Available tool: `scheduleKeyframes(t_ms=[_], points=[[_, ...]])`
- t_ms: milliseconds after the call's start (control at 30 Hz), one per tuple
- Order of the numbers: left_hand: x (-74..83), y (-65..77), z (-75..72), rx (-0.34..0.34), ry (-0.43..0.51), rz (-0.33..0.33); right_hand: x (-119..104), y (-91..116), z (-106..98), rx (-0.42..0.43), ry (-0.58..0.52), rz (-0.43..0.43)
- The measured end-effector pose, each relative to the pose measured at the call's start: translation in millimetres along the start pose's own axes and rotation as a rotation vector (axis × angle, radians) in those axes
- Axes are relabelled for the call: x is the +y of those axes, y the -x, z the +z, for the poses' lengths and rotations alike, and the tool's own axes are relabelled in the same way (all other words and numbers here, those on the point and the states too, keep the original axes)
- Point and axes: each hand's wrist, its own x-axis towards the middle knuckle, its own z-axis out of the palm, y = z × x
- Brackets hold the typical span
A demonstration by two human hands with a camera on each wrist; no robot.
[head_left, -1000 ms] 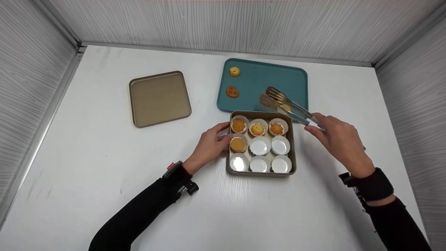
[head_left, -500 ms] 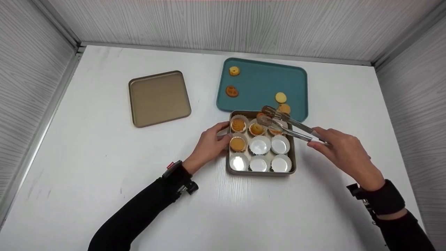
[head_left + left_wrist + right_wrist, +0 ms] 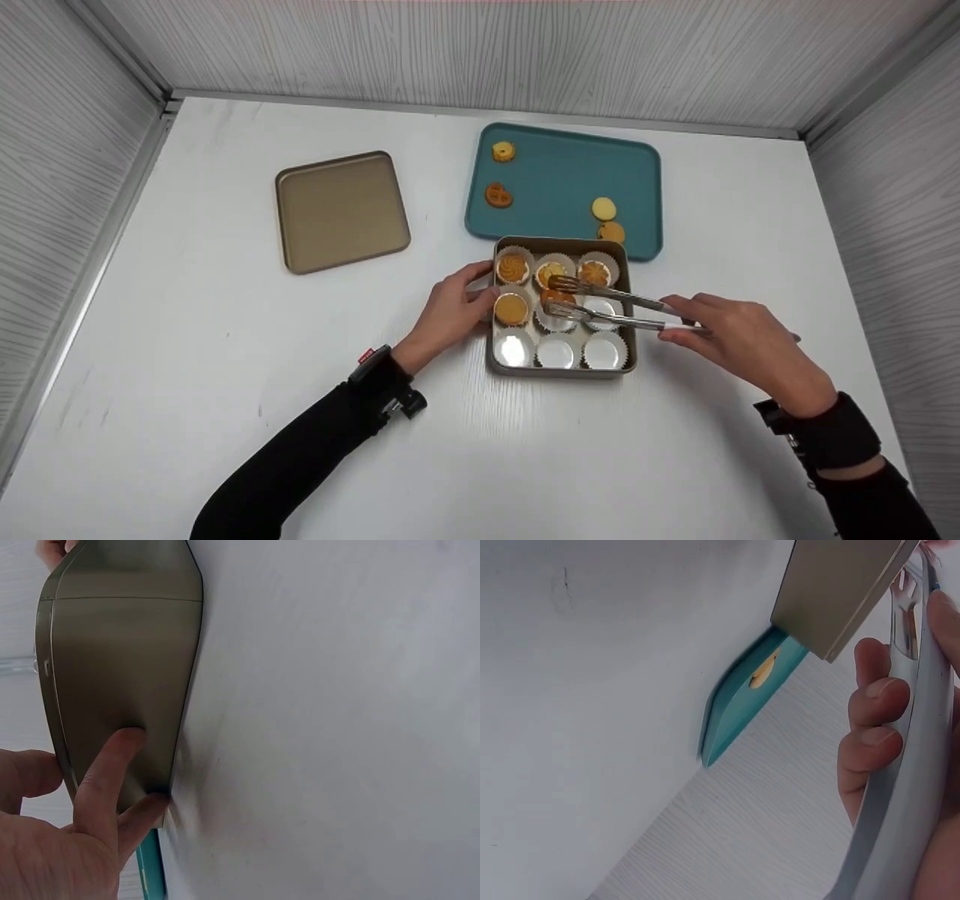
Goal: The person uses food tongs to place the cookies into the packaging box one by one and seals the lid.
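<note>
A square metal baking tin (image 3: 564,377) holds rows of white paper cups, several with a cookie inside. My left hand (image 3: 452,311) grips the tin's left side; in the left wrist view its fingertips press the outer wall (image 3: 120,675) and the thumb lies at the rim. My right hand (image 3: 739,341) holds metal serving tongs (image 3: 637,324) with pale handles, seen close up in the right wrist view. Between the tongs' ends an orange-brown cookie (image 3: 559,297) sits in or just above the middle paper cup; whether it touches the cup is unclear.
Behind the tin lies a teal tray (image 3: 562,169) with a yellow ring-shaped cookie (image 3: 503,151), a pretzel-shaped cookie (image 3: 498,196) and two round cookies (image 3: 604,209) on it. A shallow bronze tray (image 3: 343,214) lies at the left. Wood-grain panels enclose the white table.
The tongs have carried the orange-brown cookie from the teal tray toward me, over the tin to its middle cup. My left hand has stayed at the tin's side.
</note>
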Motion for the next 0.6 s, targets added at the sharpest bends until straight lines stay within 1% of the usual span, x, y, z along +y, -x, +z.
scheduleKeyframes(t_ms=[333,600], points=[[-0.1,-0.4,-0.4,0.0,-0.023,0.0,-1.1,-0.5,-3.3,-0.029,0.06,-0.021],[0.2,0.4,-0.7,0.003,-0.027,0.011,-0.9,-3.5,-4.7,0.004,0.133,-0.08]])
